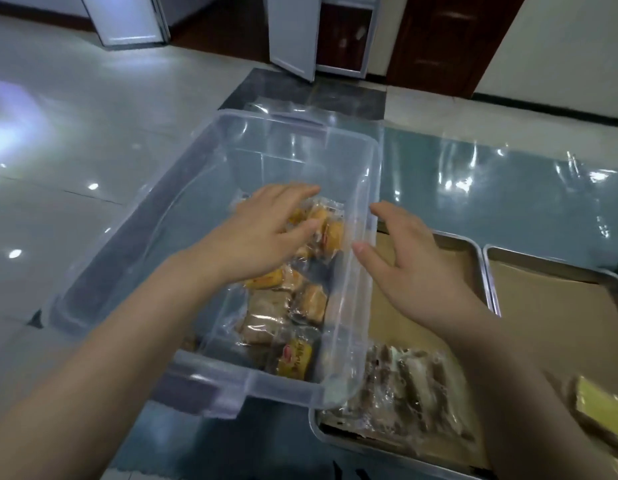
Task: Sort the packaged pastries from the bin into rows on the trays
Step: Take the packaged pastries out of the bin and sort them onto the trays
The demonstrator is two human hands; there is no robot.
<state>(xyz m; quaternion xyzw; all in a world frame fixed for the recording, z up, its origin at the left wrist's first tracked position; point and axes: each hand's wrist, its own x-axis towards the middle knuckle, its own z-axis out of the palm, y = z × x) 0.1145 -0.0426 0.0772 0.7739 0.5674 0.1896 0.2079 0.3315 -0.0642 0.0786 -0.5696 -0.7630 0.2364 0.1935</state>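
Packaged pastries [302, 299], assorted, in clear wrappers: one loose heap lying along the right side of the bin floor, directly under and just nearer the camera than the left hand. Contents of heap: golden-yellow cakes [326, 230] at the far end, partly covered by the fingers; pale brown pieces [266, 315] in the middle; one yellow-printed packet [295, 356] at the near end. Bin [231, 161]: clear plastic, rectangular, handle lugs at both ends, standing on a blue-grey glossy table cover [474, 181], its near right corner overlapping the near tray. Left hand [266, 233]: inside the bin, palm down, fingers spread and lightly bent, resting on the yellow cakes; whether any packet is actually pinched cannot be told, since the fingertips are blurred and partly hidden. Right hand [408, 268]: outside the bin, just right of its right wall, over the near tray, fingers apart and relaxed, holding nothing; the thumb tip sits at the wall, contact uncertain. Near tray [474, 258]: metal, lined with brown paper, lying beneath and to the right of the right hand; it carries a row of dark brown-and-white packaged pastries [411, 386] near the wrist of that hand. Second tray [491, 268]: metal, same lining, just beside the first on the side away from the bin; one yellow wrapped cake [602, 410] lies at its near end.
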